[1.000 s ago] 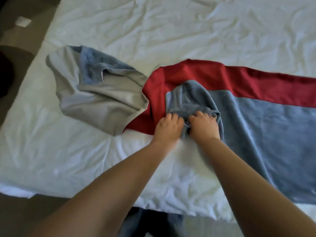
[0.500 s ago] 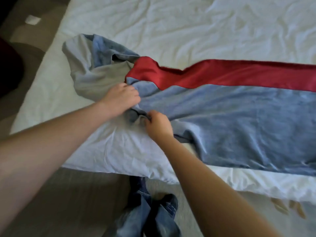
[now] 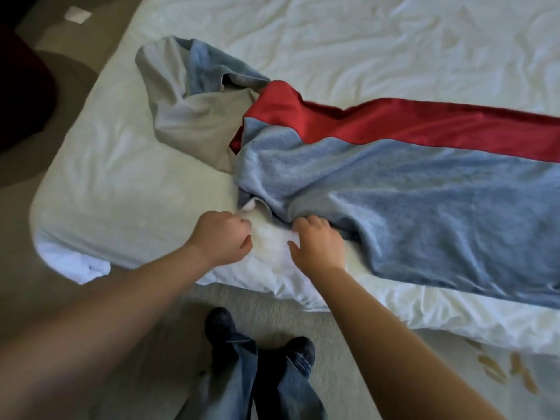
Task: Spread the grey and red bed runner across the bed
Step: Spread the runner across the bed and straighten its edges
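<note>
My hands are coming back off the grey and red fabric bed runner: left hand curled, its grip empty; right hand gripping its near fold. The runner is lying bunched at the white-sheeted bed corner; I'm thinking pull leftward, low and even.

Runner cut off at the right, its left end bunched on itself

The bed runner runs out past the right picture edge, so its far end is unseen; its crumpled left end hides its own underside. The right hand has fingertips tucked under the runner's near hem. The bed is cropped far and right. Both forearms are blurred at the near edge.
</note>
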{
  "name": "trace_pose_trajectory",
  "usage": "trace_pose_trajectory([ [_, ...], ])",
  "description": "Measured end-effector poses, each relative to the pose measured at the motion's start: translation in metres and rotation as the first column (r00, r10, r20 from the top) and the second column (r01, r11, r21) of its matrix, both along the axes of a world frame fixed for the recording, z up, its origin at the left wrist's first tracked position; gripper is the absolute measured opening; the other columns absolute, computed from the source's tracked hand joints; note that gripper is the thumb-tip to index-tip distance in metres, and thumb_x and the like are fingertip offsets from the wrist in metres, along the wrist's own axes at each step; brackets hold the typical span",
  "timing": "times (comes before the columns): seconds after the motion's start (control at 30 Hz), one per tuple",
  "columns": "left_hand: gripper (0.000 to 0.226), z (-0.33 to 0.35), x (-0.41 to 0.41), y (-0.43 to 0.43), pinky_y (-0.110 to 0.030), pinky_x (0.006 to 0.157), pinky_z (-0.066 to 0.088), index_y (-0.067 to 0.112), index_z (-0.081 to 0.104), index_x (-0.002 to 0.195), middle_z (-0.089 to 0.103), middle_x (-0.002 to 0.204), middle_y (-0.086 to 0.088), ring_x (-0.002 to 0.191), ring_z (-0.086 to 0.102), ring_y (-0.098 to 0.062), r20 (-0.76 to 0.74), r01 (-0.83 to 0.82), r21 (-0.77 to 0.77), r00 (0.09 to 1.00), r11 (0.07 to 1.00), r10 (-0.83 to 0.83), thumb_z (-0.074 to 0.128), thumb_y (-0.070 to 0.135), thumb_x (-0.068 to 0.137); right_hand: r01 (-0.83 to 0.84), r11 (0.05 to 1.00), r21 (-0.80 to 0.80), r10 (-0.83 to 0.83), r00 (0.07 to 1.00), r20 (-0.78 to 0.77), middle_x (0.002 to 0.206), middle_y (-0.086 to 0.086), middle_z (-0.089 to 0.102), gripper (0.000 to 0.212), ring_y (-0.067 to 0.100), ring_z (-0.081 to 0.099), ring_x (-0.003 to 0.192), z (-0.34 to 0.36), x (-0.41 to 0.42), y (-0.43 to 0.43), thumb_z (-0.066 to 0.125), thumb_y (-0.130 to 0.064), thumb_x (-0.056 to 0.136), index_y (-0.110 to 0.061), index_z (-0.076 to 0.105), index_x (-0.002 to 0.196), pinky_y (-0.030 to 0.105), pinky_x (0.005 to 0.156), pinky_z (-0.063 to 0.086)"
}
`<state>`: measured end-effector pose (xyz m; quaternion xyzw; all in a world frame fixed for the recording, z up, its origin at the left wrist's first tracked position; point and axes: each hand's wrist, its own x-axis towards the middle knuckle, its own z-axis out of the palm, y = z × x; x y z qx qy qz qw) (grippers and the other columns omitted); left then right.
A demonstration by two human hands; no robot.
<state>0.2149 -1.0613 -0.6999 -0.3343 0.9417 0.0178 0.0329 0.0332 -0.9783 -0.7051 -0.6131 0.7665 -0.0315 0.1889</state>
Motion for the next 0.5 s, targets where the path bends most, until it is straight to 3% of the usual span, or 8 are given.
trace_pose_trajectory([
  [0.1,0.037,-0.022,-0.002,0.001,-0.031,0.056,0.044,0.012,0.060,0.093,0.062,0.087,-0.006,0.079,0.060,-0.025,0.036,-0.316,0.132,0.949,0.940,0.314,0.063,0.045,0.077,0.036,0.999,-0.029,-0.038,0.995,-0.095,0.110,0.003,0.057,0.027,0.025,0.054,0.103,-0.014,0.003,-0.004,0.063,-0.025,0.085,-0.017,0.054,0.108,0.034,0.079,0.045],
  [0.2,0.055,-0.024,-0.026,-0.011,-0.033,0.062,0.046,0.013,0.058,0.102,0.060,0.096,-0.006,0.088,0.059,-0.025,-0.093,-0.531,0.218,0.824,0.819,0.559,0.066,0.058,0.071,0.051,0.998,-0.038,-0.057,0.985,-0.165,0.111,0.006,0.057,0.020,0.026,0.053,0.105,-0.025,0.013,-0.016,0.053,-0.012,0.089,-0.014,0.054,0.109,0.036,0.085,0.043],
  [0.33,0.024,-0.013,-0.044,-0.043,-0.035,0.071,0.045,0.009,0.059,0.103,0.064,0.102,-0.012,0.096,0.060,-0.031,-0.236,-0.663,0.542,0.469,0.515,0.851,0.057,0.021,0.082,0.134,0.990,-0.030,-0.138,0.966,-0.218,0.108,0.007,0.061,0.020,0.026,0.054,0.104,-0.025,0.024,-0.026,0.047,-0.004,0.089,-0.012,0.058,0.104,0.035,0.086,0.043],
  [0.37,0.020,-0.011,-0.043,-0.050,-0.033,0.071,0.043,0.008,0.060,0.102,0.065,0.102,-0.013,0.096,0.060,-0.032,-0.227,-0.651,0.591,0.432,0.476,0.873,0.053,0.014,0.084,0.168,0.985,-0.039,-0.172,0.962,-0.213,0.107,0.006,0.062,0.020,0.026,0.056,0.102,-0.023,0.027,-0.027,0.047,-0.004,0.089,-0.012,0.058,0.104,0.035,0.083,0.044],
  [0.5,0.019,0.002,-0.020,-0.070,-0.034,0.074,0.043,0.005,0.060,0.102,0.066,0.103,-0.016,0.097,0.059,-0.035,-0.335,-0.645,0.566,0.390,0.514,0.858,0.049,0.008,0.086,0.207,0.977,-0.046,-0.210,0.973,-0.091,0.100,0.006,0.063,0.014,0.025,0.058,0.091,-0.020,0.058,-0.030,0.047,-0.007,0.091,-0.011,0.057,0.101,0.031,0.062,0.039],
])
